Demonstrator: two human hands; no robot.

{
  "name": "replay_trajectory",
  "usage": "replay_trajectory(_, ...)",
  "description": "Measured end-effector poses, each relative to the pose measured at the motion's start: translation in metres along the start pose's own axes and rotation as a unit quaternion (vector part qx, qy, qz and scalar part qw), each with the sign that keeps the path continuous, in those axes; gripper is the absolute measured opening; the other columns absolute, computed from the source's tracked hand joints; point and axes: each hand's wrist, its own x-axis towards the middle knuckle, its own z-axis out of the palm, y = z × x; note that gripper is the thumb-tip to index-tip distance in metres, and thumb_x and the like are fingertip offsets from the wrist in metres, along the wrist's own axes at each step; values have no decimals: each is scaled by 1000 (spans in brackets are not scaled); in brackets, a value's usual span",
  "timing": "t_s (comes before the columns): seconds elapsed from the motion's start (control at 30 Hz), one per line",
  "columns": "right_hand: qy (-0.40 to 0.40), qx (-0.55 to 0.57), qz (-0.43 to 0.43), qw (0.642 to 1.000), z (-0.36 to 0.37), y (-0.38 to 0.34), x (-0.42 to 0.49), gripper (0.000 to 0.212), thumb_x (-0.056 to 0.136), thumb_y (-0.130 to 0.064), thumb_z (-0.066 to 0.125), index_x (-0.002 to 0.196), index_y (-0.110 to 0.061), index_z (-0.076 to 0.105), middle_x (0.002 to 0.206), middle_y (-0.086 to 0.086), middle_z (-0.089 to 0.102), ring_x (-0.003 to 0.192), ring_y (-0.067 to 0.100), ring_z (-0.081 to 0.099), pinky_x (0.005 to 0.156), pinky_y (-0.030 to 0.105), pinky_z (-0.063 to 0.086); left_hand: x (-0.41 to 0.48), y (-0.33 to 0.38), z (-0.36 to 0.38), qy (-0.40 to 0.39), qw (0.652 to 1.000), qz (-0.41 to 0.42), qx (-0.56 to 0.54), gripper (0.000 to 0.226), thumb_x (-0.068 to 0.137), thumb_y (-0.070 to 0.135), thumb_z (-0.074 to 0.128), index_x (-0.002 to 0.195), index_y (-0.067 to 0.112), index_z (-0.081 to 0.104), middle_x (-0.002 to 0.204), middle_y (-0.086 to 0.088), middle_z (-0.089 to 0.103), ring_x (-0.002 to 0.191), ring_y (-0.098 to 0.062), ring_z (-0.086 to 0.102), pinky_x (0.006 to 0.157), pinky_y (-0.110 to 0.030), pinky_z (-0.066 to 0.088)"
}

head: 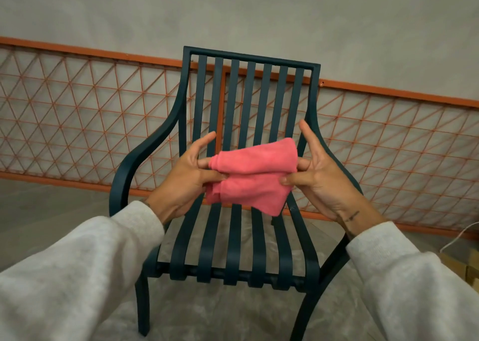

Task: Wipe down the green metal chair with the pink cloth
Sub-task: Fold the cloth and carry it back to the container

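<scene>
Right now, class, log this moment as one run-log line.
left hand: pinches folded pink cloth | right hand: pinches same cloth | dark green slatted metal chair: behind cloth, facing camera

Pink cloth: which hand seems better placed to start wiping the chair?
Probably the right hand: the left hand pinches the cloth too, but its loose bulk hangs rightward, near the chair's armrest.

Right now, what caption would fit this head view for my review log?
Left hand and right hand pinch a folded pink cloth in front of the green metal chair and its slatted back.
</scene>
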Motion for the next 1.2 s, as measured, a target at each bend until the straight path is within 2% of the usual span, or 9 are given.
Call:
replay_trajectory(0.17, 8, -47, -121, 992, 4, -8, -8, 87, 84, 10, 61, 143, -47, 33, 67, -2, 73, 87, 19, 71, 110, 46, 41, 5, 14, 5, 19, 997, 72, -19, 81, 83, -19, 55, 145, 30, 38, 58, 4, 66, 60, -11, 64, 63, -27, 56)
replay_trajectory(0.33, 45, -64, -148, 986, 3, -13, -9, 81, 83, 11, 63, 142, -39, 40, 115, 6, 72, 102, 22, 71, 93, 43, 56, 6, 25, 2, 39, 992, 118, 21, 67, 83, -10, 63, 133, 33, 52, 120, 5, 69, 96, -20, 69, 66, -29, 56)
replay_trajectory(0.4, 66, -66, -136, 986, -1, -9, -9, 74, 75, 1, 73, 140, -25, 48, 129, 5, 64, 108, 21, 69, 94, 43, 55, 5, 26, -2, 39, 991, 117, 61, 45, 85, -8, 61, 115, 24, 68, 121, 4, 68, 105, -26, 66, 72, -37, 59)
replay_trajectory(0.47, 68, -103, -131, 984, -4, -5, -9, 47, 73, -4, 75, 119, -10, 66, 128, 4, 65, 113, 18, 67, 102, 45, 50, 5, 27, -7, 17, 993, 99, 57, 24, 85, -3, 62, 96, 16, 72, 119, 0, 70, 112, -26, 65, 83, -44, 58)
replay_trajectory(0.57, 37, -160, -165, 972, -9, 0, -11, 19, 81, 3, 70, 96, -7, 74, 122, 4, 69, 116, 16, 64, 102, 39, 51, 5, 32, -13, -24, 994, 108, 27, 10, 80, 5, 64, 79, 13, 67, 114, -7, 73, 110, -25, 67, 74, -31, 59)
replay_trajectory(0.67, 29, -161, -219, 962, -8, -1, -13, 18, 86, 7, 63, 88, -8, 72, 113, 1, 72, 113, 18, 65, 90, 31, 55, 6, 32, -13, -29, 993, 116, 10, 17, 81, 6, 62, 69, 18, 65, 104, -8, 75, 102, -21, 70, 67, -29, 60)
replay_trajectory(0.8, 29, -150, -169, 974, -4, 5, -6, 12, 92, -7, 60, 96, -15, 69, 93, -4, 74, 91, 12, 70, 69, 27, 57, 11, 23, -18, -21, 996, 77, 30, 13, 89, 9, 58, 80, 17, 63, 88, -1, 73, 79, -14, 69, 54, -24, 55)
replay_trajectory(0.93, 0, -129, -100, 987, -6, 14, -2, 15, 93, -17, 57, 107, -20, 61, 91, 3, 74, 83, 16, 71, 68, 32, 58, 14, 13, -24, -30, 998, 35, 32, 9, 90, 14, 60, 94, 21, 64, 82, 2, 72, 71, -13, 66, 53, -25, 54)
replay_trajectory(1.2, -5, -50, -45, 998, 2, 25, 11, 28, 101, 2, 40, 93, -7, 65, 100, -11, 68, 95, 13, 68, 76, 45, 60, 22, 21, -34, -33, 999, 8, 37, 19, 91, 17, 58, 74, 21, 63, 98, 2, 66, 90, -18, 62, 59, -28, 52)
